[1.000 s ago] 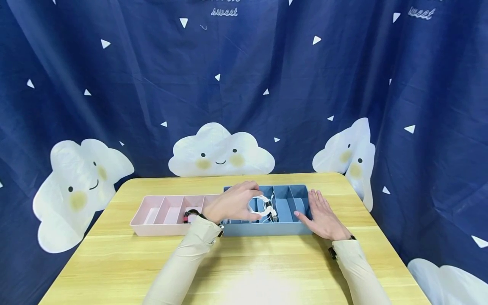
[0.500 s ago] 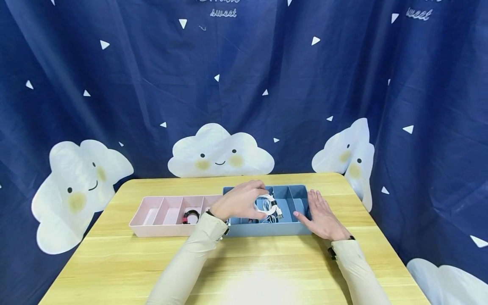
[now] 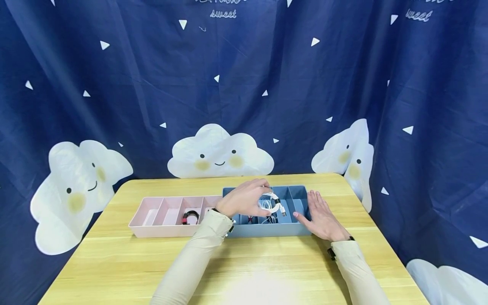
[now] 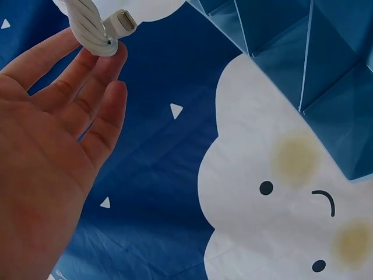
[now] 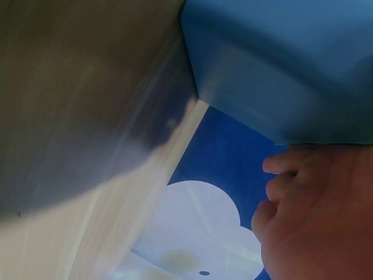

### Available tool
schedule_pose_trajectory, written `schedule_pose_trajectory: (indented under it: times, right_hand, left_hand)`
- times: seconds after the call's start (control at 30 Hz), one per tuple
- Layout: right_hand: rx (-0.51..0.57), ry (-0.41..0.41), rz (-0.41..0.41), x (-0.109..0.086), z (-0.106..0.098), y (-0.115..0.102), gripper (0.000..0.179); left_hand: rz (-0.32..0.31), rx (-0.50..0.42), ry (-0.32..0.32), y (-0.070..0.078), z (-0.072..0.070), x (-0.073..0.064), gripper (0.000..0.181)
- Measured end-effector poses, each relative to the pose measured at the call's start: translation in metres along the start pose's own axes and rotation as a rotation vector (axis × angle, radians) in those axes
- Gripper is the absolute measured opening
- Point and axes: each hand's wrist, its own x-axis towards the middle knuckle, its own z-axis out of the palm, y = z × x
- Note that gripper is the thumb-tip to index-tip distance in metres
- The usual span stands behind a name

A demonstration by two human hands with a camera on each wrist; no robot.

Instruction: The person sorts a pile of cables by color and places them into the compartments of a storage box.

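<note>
My left hand [image 3: 245, 199] pinches a coiled white USB cable [image 3: 275, 207] between thumb and fingers, above the middle of the blue divided box [image 3: 267, 230]. A black tie wraps the coil, and its metal plug hangs to the right. In the left wrist view the bundled cable [image 4: 87, 26] lies at the fingertips. My right hand [image 3: 324, 218] rests with straight fingers against the box's right end, thumb over the rim; the right wrist view shows the fingers [image 5: 280, 186] along its outer wall. Other cables [image 3: 270, 219] lie in the box below the left hand.
A pink divided box [image 3: 164, 231] stands directly left of the blue one, partly behind my left wrist. One of its compartments holds a coiled black cable [image 3: 190, 217] with a red piece. Both boxes sit on a wooden table [image 3: 114, 262] before a blue curtain [image 3: 244, 63].
My left hand has moved a little to the right with the white cable, revealing more of the blue box's left compartments. The right hand has stayed at the box's end.
</note>
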Motion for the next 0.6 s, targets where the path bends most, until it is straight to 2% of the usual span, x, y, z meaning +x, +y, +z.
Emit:
schedule_pose_trajectory:
  times: [0.3, 0.6]
  right_hand:
    - [0.011, -0.001, -0.003, 0.000, 0.002, 0.003, 0.103]
    - [0.015, -0.004, -0.002, 0.000, 0.002, 0.004, 0.103]
  left_hand:
    - [0.033, -0.003, -0.009, -0.001, 0.005, 0.009, 0.060]
    - [0.036, -0.006, -0.038, 0.002, 0.008, 0.017, 0.061]
